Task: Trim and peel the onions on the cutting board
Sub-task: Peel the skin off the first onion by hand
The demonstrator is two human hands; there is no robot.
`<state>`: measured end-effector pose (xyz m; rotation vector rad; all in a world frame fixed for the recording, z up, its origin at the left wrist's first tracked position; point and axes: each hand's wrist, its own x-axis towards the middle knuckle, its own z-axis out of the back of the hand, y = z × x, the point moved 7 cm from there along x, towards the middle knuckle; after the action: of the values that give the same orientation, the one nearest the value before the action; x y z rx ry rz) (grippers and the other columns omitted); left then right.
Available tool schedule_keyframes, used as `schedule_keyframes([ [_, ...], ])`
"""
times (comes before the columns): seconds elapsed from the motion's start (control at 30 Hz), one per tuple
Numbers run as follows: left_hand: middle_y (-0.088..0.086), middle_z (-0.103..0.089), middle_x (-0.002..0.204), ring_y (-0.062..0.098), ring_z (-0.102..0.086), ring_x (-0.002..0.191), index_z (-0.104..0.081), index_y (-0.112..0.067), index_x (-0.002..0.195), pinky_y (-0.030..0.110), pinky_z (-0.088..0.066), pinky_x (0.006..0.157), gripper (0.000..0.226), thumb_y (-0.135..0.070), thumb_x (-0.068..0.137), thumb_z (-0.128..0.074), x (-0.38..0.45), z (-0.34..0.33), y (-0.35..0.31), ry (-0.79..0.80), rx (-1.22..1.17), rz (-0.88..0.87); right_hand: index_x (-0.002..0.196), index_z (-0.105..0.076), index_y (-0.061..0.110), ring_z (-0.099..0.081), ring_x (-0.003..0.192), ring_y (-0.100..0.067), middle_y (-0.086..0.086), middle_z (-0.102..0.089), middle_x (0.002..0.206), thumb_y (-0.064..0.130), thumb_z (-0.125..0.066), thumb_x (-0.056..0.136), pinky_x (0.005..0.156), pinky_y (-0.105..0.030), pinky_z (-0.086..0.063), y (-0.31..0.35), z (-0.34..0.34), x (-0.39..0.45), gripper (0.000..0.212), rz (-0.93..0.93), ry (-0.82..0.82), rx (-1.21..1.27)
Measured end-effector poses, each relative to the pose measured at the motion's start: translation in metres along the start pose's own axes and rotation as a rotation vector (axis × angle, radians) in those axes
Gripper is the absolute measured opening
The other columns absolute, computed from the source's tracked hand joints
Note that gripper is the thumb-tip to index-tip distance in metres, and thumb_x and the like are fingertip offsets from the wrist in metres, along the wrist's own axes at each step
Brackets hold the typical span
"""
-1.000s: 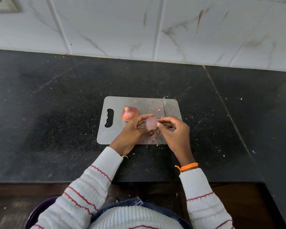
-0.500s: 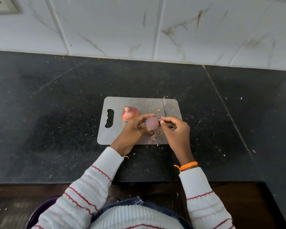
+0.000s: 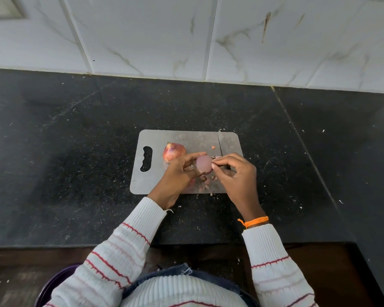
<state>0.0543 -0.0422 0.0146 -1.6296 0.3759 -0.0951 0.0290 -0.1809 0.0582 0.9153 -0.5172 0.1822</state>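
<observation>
Cutting board (image 3: 182, 138): thin grey sheet of brushed-metal look, dull sheen, smooth. Surface (image 3: 75, 151): black speckled polished stone, faintly reflective. Wall tiles (image 3: 142, 36): white, marble-veined, glossy. Knife blade (image 3: 220, 142): bare metal, satin. Unpeeled onion (image 3: 173, 151): dry, papery red-brown skin with slight shine. Peeled onion (image 3: 204, 163): pale pink, smooth, moist-looking. Skin scraps (image 3: 205, 179): thin, papery. Sleeves (image 3: 124, 240): ribbed knit cloth, matt. Wrist thread (image 3: 254, 221): orange fibre. Front edge (image 3: 20, 262): dark wood, matt.
</observation>
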Motion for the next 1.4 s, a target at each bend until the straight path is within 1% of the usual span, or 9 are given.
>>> schedule_keyframes([
  [0.13,0.01,-0.061,0.122,0.019,-0.057,0.115,-0.057,-0.005,0.123,0.033,-0.05,0.095,0.039,0.004,0.086,-0.06,0.0,-0.001,0.001,-0.006,0.006,-0.006,0.079,-0.068,0.005,-0.061,0.073,-0.012,-0.005,-0.064,0.08,0.0,-0.072,0.076,0.065,-0.022,-0.054,0.005,-0.004,0.002,0.006,0.04,0.036,-0.069],
  [0.23,0.009,-0.062,0.12,0.018,-0.058,0.113,-0.056,-0.005,0.123,0.03,-0.051,0.093,0.039,0.004,0.086,-0.059,-0.001,-0.003,0.0,0.008,-0.005,-0.004,0.08,-0.064,0.007,-0.057,0.072,-0.007,0.002,-0.057,0.081,0.001,-0.068,0.079,0.064,-0.021,-0.052,0.003,-0.007,0.003,0.007,0.003,0.07,-0.101],
  [0.37,0.003,-0.06,0.118,0.008,-0.057,0.109,-0.056,-0.007,0.123,0.023,-0.05,0.092,0.039,0.005,0.086,-0.058,-0.001,-0.005,-0.005,0.033,0.043,-0.034,0.083,-0.061,0.007,-0.054,0.072,0.0,0.004,-0.054,0.082,0.0,-0.065,0.081,0.064,-0.012,-0.047,-0.002,-0.007,0.002,0.008,-0.09,0.058,-0.034],
  [0.67,0.007,-0.056,0.129,0.015,-0.054,0.119,-0.053,-0.011,0.124,0.024,-0.05,0.092,0.04,0.009,0.089,-0.05,-0.004,-0.007,-0.005,0.131,-0.112,-0.011,0.09,-0.064,0.007,-0.058,0.07,-0.005,0.0,-0.062,0.082,0.008,-0.063,0.087,0.061,-0.011,-0.048,-0.037,-0.003,-0.003,0.004,-0.414,0.0,0.028],
  [0.9,0.007,-0.052,0.129,0.025,-0.058,0.114,-0.051,-0.01,0.126,0.03,-0.052,0.092,0.042,0.013,0.092,-0.04,-0.007,-0.011,-0.005,0.205,-0.287,0.013,0.086,-0.061,0.008,-0.063,0.076,-0.021,-0.01,-0.064,0.087,0.01,-0.069,0.083,0.068,-0.034,-0.055,-0.051,-0.014,-0.011,0.009,-0.451,0.066,-0.137],
  [1.07,0.008,-0.058,0.124,0.013,-0.063,0.101,-0.059,-0.015,0.119,0.032,-0.051,0.089,0.044,0.013,0.085,-0.054,-0.007,-0.001,-0.011,0.118,-0.093,-0.041,0.091,-0.065,0.005,-0.06,0.085,-0.013,-0.006,-0.064,0.094,0.0,-0.062,0.085,0.069,-0.01,-0.045,-0.039,-0.009,-0.008,0.009,-0.374,0.011,-0.124],
  [1.2,0.006,-0.062,0.118,0.0,-0.065,0.09,-0.061,-0.011,0.117,0.021,-0.053,0.08,0.039,0.01,0.085,-0.057,-0.008,0.0,-0.013,0.045,0.01,-0.078,0.089,-0.067,0.007,-0.061,0.082,-0.003,0.0,-0.066,0.086,-0.002,-0.053,0.087,0.071,-0.007,-0.045,-0.02,-0.007,-0.005,0.017,-0.346,-0.027,-0.016],
  [1.3,0.003,-0.062,0.119,0.004,-0.066,0.092,-0.057,-0.012,0.12,0.016,-0.052,0.077,0.043,0.011,0.083,-0.058,-0.006,0.0,-0.012,0.005,-0.043,-0.071,0.089,-0.065,0.009,-0.061,0.074,0.006,0.011,-0.062,0.079,0.004,-0.057,0.088,0.066,-0.008,-0.047,-0.009,-0.006,-0.004,0.009,-0.353,-0.05,0.112],
  [1.4,0.007,-0.062,0.121,0.012,-0.067,0.094,-0.058,-0.015,0.117,0.02,-0.053,0.079,0.042,0.009,0.083,-0.06,-0.004,0.004,-0.009,-0.028,-0.065,-0.067,0.091,-0.066,0.011,-0.065,0.078,-0.001,0.008,-0.066,0.083,0.009,-0.064,0.085,0.067,-0.015,-0.053,-0.006,-0.009,-0.005,0.006,-0.36,-0.029,0.18],
])
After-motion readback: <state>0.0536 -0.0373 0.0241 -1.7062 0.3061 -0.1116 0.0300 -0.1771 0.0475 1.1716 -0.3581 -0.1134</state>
